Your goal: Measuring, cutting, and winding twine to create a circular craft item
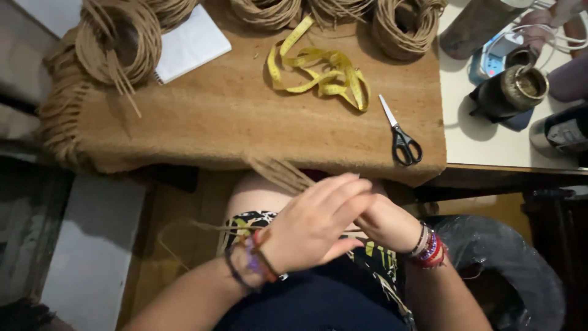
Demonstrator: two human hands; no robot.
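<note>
My left hand (315,224) lies over my right hand (386,222) above my lap, just below the table's front edge. A flat bundle of tan straw strands (278,173) runs from the table edge down under my left palm, and thin loose strands (202,228) trail out to the left of my wrist. The left fingers are stretched flat across the strands; the right hand is mostly hidden beneath, curled. Both wrists wear bracelets.
A brown woven mat (214,116) covers the table. On it lie a yellow tape measure (321,70), black-handled scissors (401,135), a white notebook (193,43) and several coils of straw cord (116,40). A dark metal cup (514,89) stands to the right.
</note>
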